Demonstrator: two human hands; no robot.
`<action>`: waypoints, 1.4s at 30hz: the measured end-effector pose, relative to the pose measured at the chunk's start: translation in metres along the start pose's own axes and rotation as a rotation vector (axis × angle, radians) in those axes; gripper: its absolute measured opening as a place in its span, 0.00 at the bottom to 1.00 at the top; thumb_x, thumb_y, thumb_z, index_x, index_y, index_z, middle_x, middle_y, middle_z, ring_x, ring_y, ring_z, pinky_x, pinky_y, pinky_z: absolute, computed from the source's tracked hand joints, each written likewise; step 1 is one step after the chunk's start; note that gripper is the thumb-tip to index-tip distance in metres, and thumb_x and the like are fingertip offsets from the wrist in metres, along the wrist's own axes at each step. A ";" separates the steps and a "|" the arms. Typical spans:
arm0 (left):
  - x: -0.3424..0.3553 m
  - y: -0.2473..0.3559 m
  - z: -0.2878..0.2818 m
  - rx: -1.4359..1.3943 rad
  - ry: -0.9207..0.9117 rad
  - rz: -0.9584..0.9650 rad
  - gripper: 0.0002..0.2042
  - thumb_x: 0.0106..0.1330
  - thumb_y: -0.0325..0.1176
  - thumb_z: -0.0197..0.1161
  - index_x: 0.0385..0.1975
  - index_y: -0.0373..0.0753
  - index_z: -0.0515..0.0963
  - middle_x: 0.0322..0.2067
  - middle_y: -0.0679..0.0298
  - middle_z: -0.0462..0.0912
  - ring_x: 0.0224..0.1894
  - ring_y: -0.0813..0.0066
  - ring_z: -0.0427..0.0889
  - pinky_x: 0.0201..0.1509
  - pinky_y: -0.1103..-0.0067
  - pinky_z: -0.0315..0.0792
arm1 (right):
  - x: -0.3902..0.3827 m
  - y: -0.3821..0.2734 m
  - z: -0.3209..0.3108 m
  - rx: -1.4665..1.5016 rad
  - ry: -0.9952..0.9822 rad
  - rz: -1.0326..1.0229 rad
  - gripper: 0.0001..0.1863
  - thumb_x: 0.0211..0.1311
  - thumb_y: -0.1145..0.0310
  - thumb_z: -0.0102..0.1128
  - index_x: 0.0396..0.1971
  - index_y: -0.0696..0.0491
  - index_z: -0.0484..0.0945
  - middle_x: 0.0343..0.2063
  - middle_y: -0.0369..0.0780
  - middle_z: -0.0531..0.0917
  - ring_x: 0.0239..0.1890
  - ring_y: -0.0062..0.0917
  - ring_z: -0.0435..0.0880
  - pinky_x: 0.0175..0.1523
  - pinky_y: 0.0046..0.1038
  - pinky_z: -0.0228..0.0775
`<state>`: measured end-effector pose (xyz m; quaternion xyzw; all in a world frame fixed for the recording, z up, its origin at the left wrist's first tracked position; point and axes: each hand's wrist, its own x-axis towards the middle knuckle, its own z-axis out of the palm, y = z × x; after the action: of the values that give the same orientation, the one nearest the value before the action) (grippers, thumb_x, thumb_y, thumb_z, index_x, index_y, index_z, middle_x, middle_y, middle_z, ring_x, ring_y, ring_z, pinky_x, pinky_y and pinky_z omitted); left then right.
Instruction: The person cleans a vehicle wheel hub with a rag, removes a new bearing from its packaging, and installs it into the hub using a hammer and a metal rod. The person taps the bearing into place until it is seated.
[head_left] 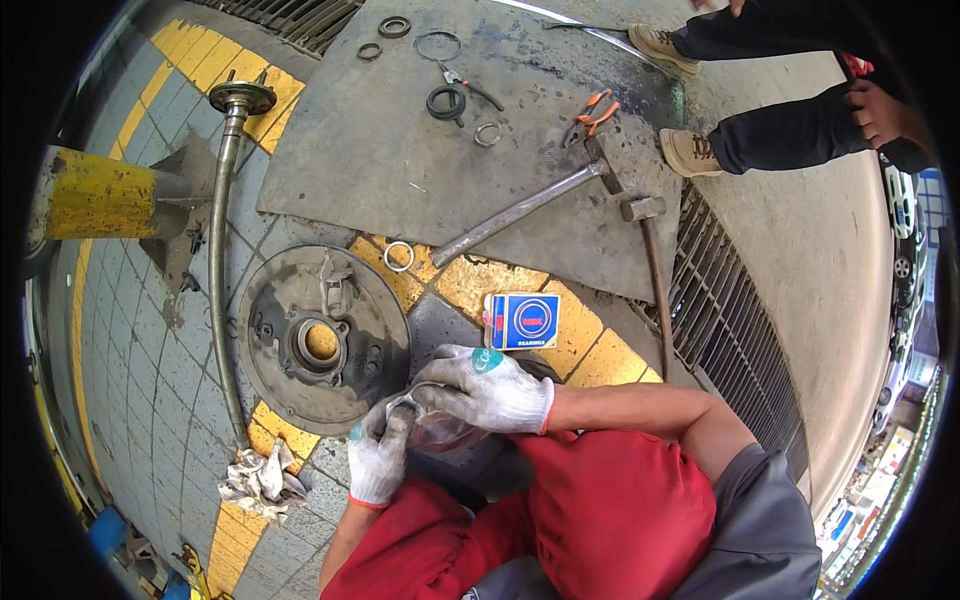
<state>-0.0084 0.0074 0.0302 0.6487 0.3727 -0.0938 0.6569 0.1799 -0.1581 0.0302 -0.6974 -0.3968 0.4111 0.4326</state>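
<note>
Both my hands wear white knit gloves and meet in front of my knees. My left hand [378, 455] pinches the edge of a clear plastic bag [442, 432], and my right hand [485, 388] grips the bag from above. What is inside the bag is mostly hidden by my fingers. Just beyond my right hand lies a blue and white bearing box [524, 322]. Next to my left hand, a round drum brake backing plate [270, 345] rests flat on the floor. A metal ring [398, 257] sits beyond the plate.
A long axle shaft [222, 220] lies at the left, near a crumpled rag [262, 485]. Beyond are a sledgehammer [520, 213], another hammer [643, 208], orange-handled pliers [598, 112] and several rings on a rubber mat [350, 170]. A person's shoe [690, 153] stands right of the mat, beyond a floor grate [740, 310].
</note>
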 end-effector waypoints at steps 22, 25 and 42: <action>-0.009 0.004 -0.009 0.243 -0.111 0.099 0.17 0.81 0.36 0.61 0.57 0.29 0.85 0.42 0.49 0.93 0.45 0.61 0.92 0.53 0.69 0.82 | 0.006 0.003 -0.005 0.089 -0.213 0.023 0.16 0.82 0.58 0.61 0.57 0.54 0.84 0.50 0.49 0.89 0.54 0.46 0.90 0.58 0.43 0.81; -0.010 0.015 -0.012 0.325 -0.152 0.121 0.16 0.80 0.35 0.60 0.56 0.30 0.86 0.41 0.49 0.92 0.44 0.60 0.92 0.52 0.68 0.82 | 0.014 -0.008 -0.030 0.016 -0.425 0.023 0.19 0.83 0.53 0.59 0.55 0.54 0.84 0.49 0.50 0.89 0.53 0.47 0.89 0.56 0.44 0.81; -0.017 0.016 -0.016 -0.005 -0.139 -0.128 0.14 0.79 0.30 0.60 0.55 0.28 0.84 0.36 0.66 0.87 0.40 0.80 0.82 0.47 0.78 0.78 | 0.029 -0.014 -0.031 0.066 -0.593 -0.102 0.24 0.83 0.48 0.56 0.47 0.56 0.86 0.41 0.54 0.88 0.49 0.55 0.86 0.52 0.49 0.76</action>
<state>-0.0168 0.0186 0.0548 0.6138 0.3674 -0.1795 0.6753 0.2153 -0.1364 0.0456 -0.5118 -0.5264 0.5873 0.3406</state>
